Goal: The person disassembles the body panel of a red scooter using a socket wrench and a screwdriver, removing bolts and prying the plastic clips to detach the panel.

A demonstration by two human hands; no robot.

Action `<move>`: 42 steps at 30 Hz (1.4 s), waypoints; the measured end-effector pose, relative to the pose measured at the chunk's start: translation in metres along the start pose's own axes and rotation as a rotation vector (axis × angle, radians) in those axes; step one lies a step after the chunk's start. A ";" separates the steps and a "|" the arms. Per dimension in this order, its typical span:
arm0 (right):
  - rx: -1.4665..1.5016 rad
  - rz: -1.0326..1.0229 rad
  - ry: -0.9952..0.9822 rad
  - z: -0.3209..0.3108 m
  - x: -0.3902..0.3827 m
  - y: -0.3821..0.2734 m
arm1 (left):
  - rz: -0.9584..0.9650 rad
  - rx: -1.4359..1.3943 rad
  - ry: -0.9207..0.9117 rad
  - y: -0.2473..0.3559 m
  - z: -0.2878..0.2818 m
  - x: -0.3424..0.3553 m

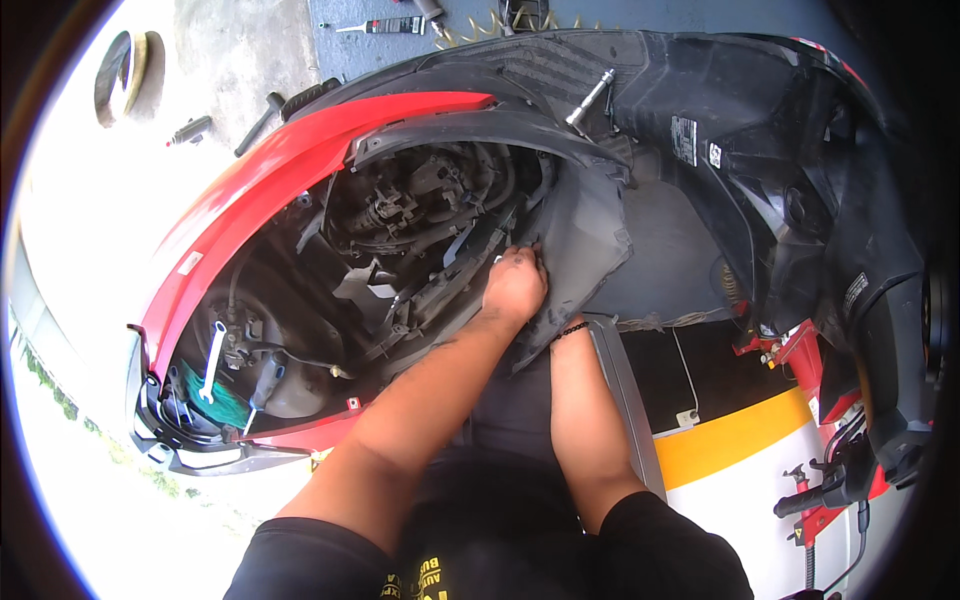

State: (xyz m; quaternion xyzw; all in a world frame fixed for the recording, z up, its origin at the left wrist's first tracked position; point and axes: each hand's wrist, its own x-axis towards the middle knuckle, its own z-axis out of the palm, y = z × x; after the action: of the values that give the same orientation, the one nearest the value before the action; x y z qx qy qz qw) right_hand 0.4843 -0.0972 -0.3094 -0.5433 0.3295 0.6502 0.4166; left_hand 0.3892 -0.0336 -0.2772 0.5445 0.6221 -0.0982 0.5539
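A scooter with its seat area opened up lies across the view, a red side panel (pixel 270 170) along its far left edge. My left hand (pixel 518 283) is closed, fingers curled over the inner edge of a loose dark grey plastic body panel (pixel 590 235), next to the open frame cavity. Behind the lower part of that panel my right hand goes out of sight. Only its wrist (pixel 572 338) with a black beaded bracelet shows, so its fingers are hidden. Mechanical parts and hoses (pixel 410 195) sit in the cavity left of my hands.
A wrench (pixel 213 360) and a screwdriver (pixel 266 380) rest at the scooter's rear left. A socket wrench (pixel 590 97) lies on the black footboard. Beyond are a tube (pixel 380 26) and a coiled yellow hose (pixel 480 28). Red lift parts (pixel 800 365) stand at right.
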 end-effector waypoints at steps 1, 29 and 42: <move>-0.044 -0.009 0.025 -0.005 -0.004 0.007 | -0.015 0.017 0.006 -0.001 0.000 0.000; -0.203 -0.224 0.057 0.004 -0.074 0.016 | 0.023 0.147 -0.162 -0.007 -0.017 0.007; -0.276 -0.197 -0.105 0.013 -0.079 0.014 | 0.031 -0.344 -0.295 -0.060 -0.031 0.021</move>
State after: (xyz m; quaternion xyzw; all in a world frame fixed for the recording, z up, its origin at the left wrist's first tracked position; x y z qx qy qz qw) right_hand 0.4711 -0.1058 -0.2299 -0.5902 0.1602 0.6728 0.4163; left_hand 0.3280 -0.0224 -0.3110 0.4312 0.5337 -0.0608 0.7249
